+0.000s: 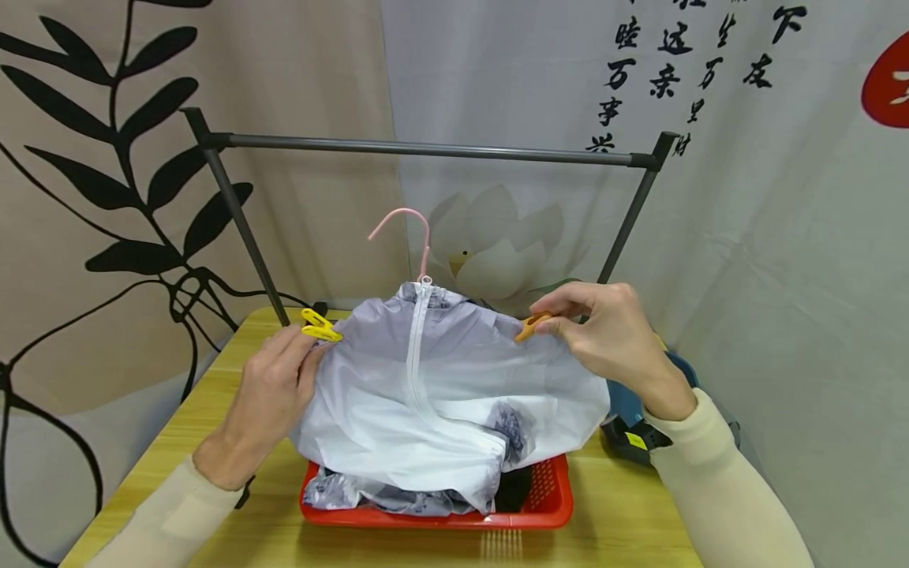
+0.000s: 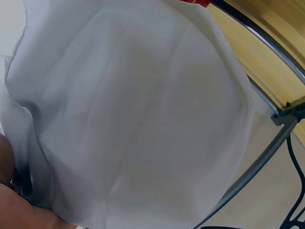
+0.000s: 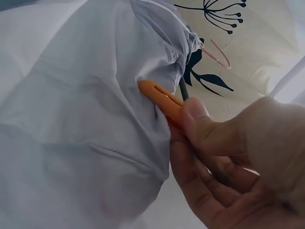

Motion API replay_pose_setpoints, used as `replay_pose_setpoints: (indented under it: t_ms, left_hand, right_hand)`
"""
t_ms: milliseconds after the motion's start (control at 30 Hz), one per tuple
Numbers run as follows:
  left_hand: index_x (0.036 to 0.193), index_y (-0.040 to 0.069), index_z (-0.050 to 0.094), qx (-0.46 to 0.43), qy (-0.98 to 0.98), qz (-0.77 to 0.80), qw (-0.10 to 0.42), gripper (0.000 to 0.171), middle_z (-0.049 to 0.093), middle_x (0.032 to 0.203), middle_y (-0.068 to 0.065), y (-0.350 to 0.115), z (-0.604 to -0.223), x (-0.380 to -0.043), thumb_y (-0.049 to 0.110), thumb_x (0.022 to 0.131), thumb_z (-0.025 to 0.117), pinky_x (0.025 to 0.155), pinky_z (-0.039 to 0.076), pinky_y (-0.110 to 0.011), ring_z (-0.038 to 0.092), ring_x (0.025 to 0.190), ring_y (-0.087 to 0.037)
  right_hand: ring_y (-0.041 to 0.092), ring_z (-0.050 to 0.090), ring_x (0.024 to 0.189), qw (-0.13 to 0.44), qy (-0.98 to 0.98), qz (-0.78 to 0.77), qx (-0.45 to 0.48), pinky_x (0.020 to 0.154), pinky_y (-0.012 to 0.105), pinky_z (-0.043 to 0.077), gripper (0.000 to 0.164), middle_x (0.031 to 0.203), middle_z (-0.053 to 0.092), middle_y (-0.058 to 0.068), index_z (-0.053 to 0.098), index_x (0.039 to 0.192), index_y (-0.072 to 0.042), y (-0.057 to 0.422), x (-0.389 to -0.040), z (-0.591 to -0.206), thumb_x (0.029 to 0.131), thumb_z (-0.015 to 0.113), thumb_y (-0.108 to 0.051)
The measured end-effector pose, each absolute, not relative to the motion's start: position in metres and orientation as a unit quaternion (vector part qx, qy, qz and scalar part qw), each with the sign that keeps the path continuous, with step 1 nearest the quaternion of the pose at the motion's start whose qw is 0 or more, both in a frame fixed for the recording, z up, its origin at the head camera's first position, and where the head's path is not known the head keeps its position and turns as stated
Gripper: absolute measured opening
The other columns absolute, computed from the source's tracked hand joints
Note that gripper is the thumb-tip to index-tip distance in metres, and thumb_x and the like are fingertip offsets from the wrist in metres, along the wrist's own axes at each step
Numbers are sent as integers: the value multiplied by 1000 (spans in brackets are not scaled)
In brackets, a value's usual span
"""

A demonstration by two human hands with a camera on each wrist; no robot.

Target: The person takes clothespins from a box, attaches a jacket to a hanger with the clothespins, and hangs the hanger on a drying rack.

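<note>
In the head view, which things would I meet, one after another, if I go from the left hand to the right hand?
left hand → yellow plastic clothes clip → thin pink curved hanger hook → orange clothes clip → right hand

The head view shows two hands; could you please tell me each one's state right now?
Left hand: holding the jacket at its shoulder, beside the yellow clip.
Right hand: pinching the orange clip at the other shoulder.
</note>
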State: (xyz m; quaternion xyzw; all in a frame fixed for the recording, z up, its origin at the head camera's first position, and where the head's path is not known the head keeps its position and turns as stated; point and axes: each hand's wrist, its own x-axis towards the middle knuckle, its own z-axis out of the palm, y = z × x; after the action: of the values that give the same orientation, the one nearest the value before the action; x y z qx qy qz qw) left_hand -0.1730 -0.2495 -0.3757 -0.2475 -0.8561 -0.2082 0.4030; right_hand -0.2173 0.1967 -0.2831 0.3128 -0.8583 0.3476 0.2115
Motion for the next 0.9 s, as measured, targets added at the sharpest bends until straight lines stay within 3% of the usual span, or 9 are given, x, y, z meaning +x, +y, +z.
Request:
replay_pose_setpoints:
  t_ms: [100,167,267,333,400,567,767,900]
  left_hand:
    - [118,-5,79,-246,-857,-212,400,17,77,106,-18,-249,-376,-173,-6,101,84,89,63,-49,75,95,-34]
    - [118,-4,79,-246,-858,-213,398,12,77,106,-18,-249,-376,-173,4,111,78,91,63,-49,75,96,-35]
    - [118,-4,80,-251,-849,-217,410,11,78,106,-19,-248,-377,-174,3,110,79,90,62,-50,76,96,-37]
    - [117,-4,81,-253,-845,-219,416,10,78,105,-19,-247,-377,-175,0,108,80,90,63,-50,76,96,-38]
    - [116,-4,81,-255,-840,-225,423,21,78,104,-19,-246,-378,-176,-12,97,86,89,63,-50,76,95,-38]
    - [115,-5,80,-249,-846,-227,413,22,78,103,-18,-247,-379,-177,-13,96,86,89,62,-48,76,95,-36]
    - [114,-4,80,-255,-839,-215,431,28,77,102,-18,-246,-379,-178,-15,90,90,84,65,-49,76,93,-37]
    - [113,-4,81,-251,-840,-223,426,26,78,102,-18,-245,-379,-178,-15,91,89,85,64,-48,76,93,-35]
  right_hand:
    - [15,84,86,180,-874,335,304,71,17,58,23,106,91,0,92,115,-15,197,-217,-282,96,96,-4]
    - [14,83,88,163,-880,328,301,75,18,60,26,109,91,-1,91,121,-15,198,-217,-283,97,95,-5]
    - [13,80,90,156,-884,319,304,80,20,61,32,109,89,-2,88,128,-13,199,-218,-285,98,95,-7]
    - [13,78,90,159,-884,314,307,81,21,61,36,108,88,-3,86,133,-13,200,-219,-287,98,95,-9]
    - [13,77,91,162,-885,311,307,82,23,60,41,108,87,-4,85,137,-14,201,-219,-289,98,96,-10]
    - [13,78,96,168,-883,311,309,86,24,62,48,110,87,-4,82,143,-14,202,-219,-291,97,97,-14]
    - [14,78,103,173,-878,318,312,92,36,67,52,120,87,-3,78,147,-15,204,-220,-295,98,96,-16]
    - [15,79,106,180,-874,322,315,93,32,66,55,123,88,-3,76,150,-16,206,-220,-297,99,96,-15]
